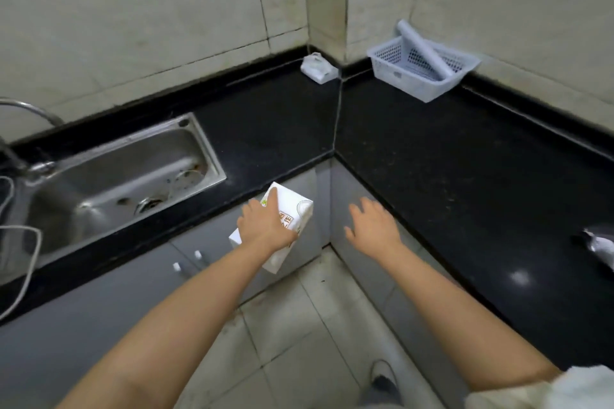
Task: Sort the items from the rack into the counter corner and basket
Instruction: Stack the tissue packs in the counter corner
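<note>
Head view: left hand (265,226) fingers grasp white carton (292,209), partly hidden; right hand (373,222) fingers released.

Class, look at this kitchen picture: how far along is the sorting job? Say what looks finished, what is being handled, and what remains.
Looks done: a small white wrapped packet lies in the black counter's corner, and a pale rolled tube leans in the white perforated plastic basket.
In hand: the left hand holds a white printed carton in front of the counter edge; the right hand is empty.
Left: placing that carton. The rack is out of view.
</note>
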A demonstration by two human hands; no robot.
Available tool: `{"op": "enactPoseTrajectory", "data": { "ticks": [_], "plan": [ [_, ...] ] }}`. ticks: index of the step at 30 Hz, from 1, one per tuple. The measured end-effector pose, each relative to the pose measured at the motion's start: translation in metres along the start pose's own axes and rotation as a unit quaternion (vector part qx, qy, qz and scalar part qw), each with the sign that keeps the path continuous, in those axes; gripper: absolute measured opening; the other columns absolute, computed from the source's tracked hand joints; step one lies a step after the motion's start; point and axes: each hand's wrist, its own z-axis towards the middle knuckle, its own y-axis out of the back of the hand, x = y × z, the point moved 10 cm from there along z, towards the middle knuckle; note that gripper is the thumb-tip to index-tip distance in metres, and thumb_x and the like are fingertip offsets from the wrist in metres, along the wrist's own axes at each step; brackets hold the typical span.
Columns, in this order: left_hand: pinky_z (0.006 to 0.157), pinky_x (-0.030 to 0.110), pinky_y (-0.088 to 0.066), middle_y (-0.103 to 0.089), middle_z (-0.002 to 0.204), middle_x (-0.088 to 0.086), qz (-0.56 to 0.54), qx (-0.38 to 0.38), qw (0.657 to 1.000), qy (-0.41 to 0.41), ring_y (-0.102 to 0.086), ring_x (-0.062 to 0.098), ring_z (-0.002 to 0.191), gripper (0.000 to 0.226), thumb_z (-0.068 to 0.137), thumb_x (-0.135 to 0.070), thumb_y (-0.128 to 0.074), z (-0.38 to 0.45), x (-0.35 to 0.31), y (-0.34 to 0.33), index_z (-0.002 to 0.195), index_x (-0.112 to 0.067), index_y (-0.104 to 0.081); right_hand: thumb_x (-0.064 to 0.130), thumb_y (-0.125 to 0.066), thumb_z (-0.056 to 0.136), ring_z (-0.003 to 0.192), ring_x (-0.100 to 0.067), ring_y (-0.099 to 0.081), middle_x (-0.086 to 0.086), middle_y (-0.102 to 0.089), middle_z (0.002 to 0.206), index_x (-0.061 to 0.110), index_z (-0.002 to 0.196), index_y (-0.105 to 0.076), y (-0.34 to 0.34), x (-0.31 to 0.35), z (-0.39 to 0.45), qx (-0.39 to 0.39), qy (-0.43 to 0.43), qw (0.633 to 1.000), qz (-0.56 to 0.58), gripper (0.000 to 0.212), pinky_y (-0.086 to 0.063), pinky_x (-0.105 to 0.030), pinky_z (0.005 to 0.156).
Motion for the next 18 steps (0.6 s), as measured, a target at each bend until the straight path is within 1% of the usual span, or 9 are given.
{"op": "enactPoseTrajectory", "data": {
  "ticks": [4, 8, 13, 18],
  "plan": [
    [0.093, 0.041, -0.039, -0.044, 0.121, 0.016, -0.014, -0.011, 1.0, 0.024, -0.041, 0.034, 0.115, 0.09, 0.065, -0.044, -0.071, 0.038, 0.023, 0.009, 0.139, -0.024, -0.023, 0.029, -0.045, 0.091, 0.128, -0.034, -0.034, -0.019, -0.035, 0.14, 0.005, 0.127, -0.04, 0.004, 0.018, 0.042, 0.01, 0.008, 1.0, -0.008, 0.043, -0.033, -0.042, 0.103],
    [0.094, 0.042, -0.039, -0.043, 0.121, 0.015, -0.03, -0.012, 0.999, 0.028, -0.04, 0.033, 0.116, 0.093, 0.064, -0.043, -0.073, 0.094, 0.019, 0.014, 0.14, -0.025, -0.021, 0.03, -0.045, 0.091, 0.128, -0.033, -0.034, -0.017, -0.035, 0.14, 0.007, 0.127, -0.04, 0.021, 0.015, 0.105, -0.005, 0.012, 1.0, -0.012, 0.043, -0.035, -0.043, 0.103],
    [0.097, 0.043, -0.039, -0.042, 0.125, 0.015, -0.05, -0.014, 0.997, 0.05, -0.038, 0.033, 0.12, 0.097, 0.065, -0.044, -0.073, 0.192, 0.004, 0.033, 0.142, -0.028, -0.016, 0.03, -0.045, 0.091, 0.128, -0.034, -0.035, -0.016, -0.035, 0.142, 0.009, 0.131, -0.038, 0.054, 0.001, 0.21, -0.023, 0.028, 0.999, -0.019, 0.046, -0.036, -0.043, 0.103],
    [0.101, 0.045, -0.036, -0.04, 0.13, 0.017, -0.055, -0.016, 0.994, 0.093, -0.037, 0.035, 0.123, 0.095, 0.068, -0.044, -0.072, 0.289, -0.006, 0.063, 0.143, -0.026, -0.016, 0.031, -0.046, 0.092, 0.132, -0.032, -0.033, -0.015, -0.033, 0.145, 0.01, 0.133, -0.037, 0.082, -0.016, 0.309, -0.013, 0.033, 0.999, -0.018, 0.048, -0.035, -0.043, 0.106]
  ]
}}
